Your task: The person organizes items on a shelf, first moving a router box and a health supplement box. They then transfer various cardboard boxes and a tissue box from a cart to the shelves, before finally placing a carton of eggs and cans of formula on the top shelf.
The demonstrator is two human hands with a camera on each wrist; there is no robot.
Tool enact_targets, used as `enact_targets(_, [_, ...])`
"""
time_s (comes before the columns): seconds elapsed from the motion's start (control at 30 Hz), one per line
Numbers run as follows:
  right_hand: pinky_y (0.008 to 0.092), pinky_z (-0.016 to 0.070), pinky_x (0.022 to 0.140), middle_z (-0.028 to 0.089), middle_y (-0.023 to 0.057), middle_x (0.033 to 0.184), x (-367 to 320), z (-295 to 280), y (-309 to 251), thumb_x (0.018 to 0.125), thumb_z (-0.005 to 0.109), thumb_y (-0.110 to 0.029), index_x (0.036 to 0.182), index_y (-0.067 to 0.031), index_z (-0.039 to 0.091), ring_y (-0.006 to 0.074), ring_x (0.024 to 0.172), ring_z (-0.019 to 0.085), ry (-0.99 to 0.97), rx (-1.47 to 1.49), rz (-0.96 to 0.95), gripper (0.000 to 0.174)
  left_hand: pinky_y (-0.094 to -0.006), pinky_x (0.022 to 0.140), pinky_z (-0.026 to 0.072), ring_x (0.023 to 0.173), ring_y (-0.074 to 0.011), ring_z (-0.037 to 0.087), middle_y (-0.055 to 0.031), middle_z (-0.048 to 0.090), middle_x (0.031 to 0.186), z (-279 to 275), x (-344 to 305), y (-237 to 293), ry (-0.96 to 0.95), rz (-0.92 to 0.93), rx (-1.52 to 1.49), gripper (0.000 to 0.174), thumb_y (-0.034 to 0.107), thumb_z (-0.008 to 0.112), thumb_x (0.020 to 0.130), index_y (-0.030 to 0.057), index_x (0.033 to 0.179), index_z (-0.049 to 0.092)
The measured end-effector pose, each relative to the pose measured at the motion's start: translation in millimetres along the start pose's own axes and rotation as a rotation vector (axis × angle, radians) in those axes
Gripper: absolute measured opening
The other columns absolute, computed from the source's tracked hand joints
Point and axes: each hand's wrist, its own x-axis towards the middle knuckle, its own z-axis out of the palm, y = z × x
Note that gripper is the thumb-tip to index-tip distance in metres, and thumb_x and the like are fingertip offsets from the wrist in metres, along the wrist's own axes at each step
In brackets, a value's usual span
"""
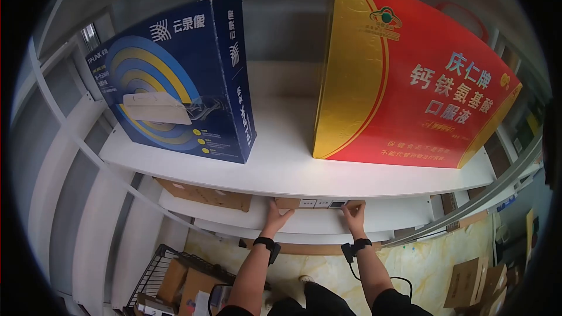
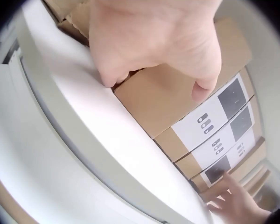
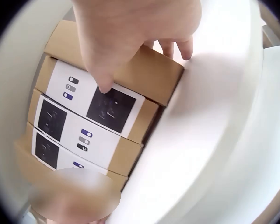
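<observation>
A row of small cardboard boxes [image 1: 315, 203] stands side by side on the lower white shelf [image 1: 310, 220]. Several bear white labels with dark squares and little pill-shaped icons. My left hand [image 1: 276, 220] grips the left end of the row; in the left wrist view its thumb lies over the plain end box [image 2: 154, 100] and its fingers bend round the outer edge. At the other end, my right hand [image 1: 354, 217] holds the last box [image 3: 154, 74], thumb at the dark square of the neighbouring label, fingers over the far side.
Above stand a blue TP-LINK box [image 1: 170, 82] and a red and gold gift box [image 1: 410, 82] on the upper shelf [image 1: 287, 169]. A flat brown carton [image 1: 205, 195] lies left of the row. Below are a wire cart [image 1: 155, 275] with cartons and more cardboard [image 1: 468, 281] at right.
</observation>
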Motion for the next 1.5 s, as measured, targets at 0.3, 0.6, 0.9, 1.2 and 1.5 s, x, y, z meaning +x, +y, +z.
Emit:
enact_targets(0.3, [0.0387,0.0257,0.100,0.031,0.0270,0.128,-101,12,19,0.067,0.064,-0.016,0.130,0.0078,0.017,0.0373,0.120,0.032,0.100,-0.627,-0.296,0.082,-0.0343,0.100,0.0255,0.123,-0.0291,0.030,-0.0199,0.030,0.132,-40,-76,-19,0.164,0.309,-0.001,0.071,0.011,0.065,0.072,-0.0007,0.130,0.025])
enact_targets(0.6, [0.0351,0.0457,0.072,0.056,0.0172,0.098,-214,130,-14,0.071,0.058,-0.011,0.107,-0.0014,0.049,0.0286,0.087,0.057,-0.743,-0.506,-0.481,0.037,-0.0255,0.074,0.0452,0.090,-0.0139,0.057,-0.0081,0.061,0.096,-173,-280,-30,0.515,0.038,-0.035,0.024,0.008,0.055,0.081,0.0019,0.104,0.054])
enact_targets(0.9, [0.0320,0.0478,0.065,0.061,0.0121,0.087,-340,302,-26,0.073,0.057,-0.012,0.098,-0.0041,0.055,0.0238,0.073,0.061,-1.567,-0.280,-0.449,0.027,-0.0311,0.079,0.0397,0.092,-0.0225,0.048,-0.0156,0.048,0.104,-337,-473,-82,1.645,-0.142,0.242,0.045,0.008,0.059,0.073,-0.0021,0.114,0.042])
enact_targets(1.2, [0.0320,0.0452,0.076,0.055,0.0175,0.106,-505,436,-7,0.075,0.058,-0.019,0.122,-0.0014,0.039,0.0264,0.088,0.057,-1.659,-0.328,-0.456,0.054,-0.0357,0.092,0.0325,0.108,-0.0327,0.043,-0.0256,0.044,0.115,-406,-488,-111,1.882,-0.199,-0.070,0.064,0.022,0.061,0.070,-0.0101,0.118,0.034])
enact_targets(1.5, [0.0345,0.0417,0.084,0.053,0.0221,0.109,-547,484,-2,0.069,0.061,-0.023,0.129,-0.0059,0.030,0.0324,0.101,0.053,-1.832,-0.326,-0.116,0.070,-0.0362,0.085,0.0352,0.099,-0.0308,0.045,-0.0199,0.042,0.106,-394,-479,-132,1.808,-0.330,-0.158,0.054,0.018,0.061,0.065,-0.0050,0.109,0.040])
